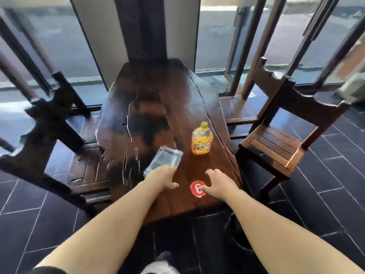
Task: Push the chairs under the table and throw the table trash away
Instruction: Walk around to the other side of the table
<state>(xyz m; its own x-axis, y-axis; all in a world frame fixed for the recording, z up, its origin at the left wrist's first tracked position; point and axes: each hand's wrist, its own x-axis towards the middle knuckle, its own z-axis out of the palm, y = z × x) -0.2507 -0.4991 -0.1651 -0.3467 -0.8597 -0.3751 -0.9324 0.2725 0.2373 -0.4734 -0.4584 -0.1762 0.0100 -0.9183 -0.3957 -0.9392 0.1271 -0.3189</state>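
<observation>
the left hand (165, 177) is reaching onto the near end of a clear plastic tray (167, 158), which is lying on the wooden surface (150, 107) with its long axis running away and slightly right. its fingers are covering the tray's edge, so whether they are gripping cannot be told. the right hand (219, 182) is hovering with fingers (214, 173) loosely spread, holding nothing. the yellow bottle (201, 140) is standing upright straight ahead of it, nearer to it than to the left. the right chair (276, 149) is sitting pulled out.
</observation>
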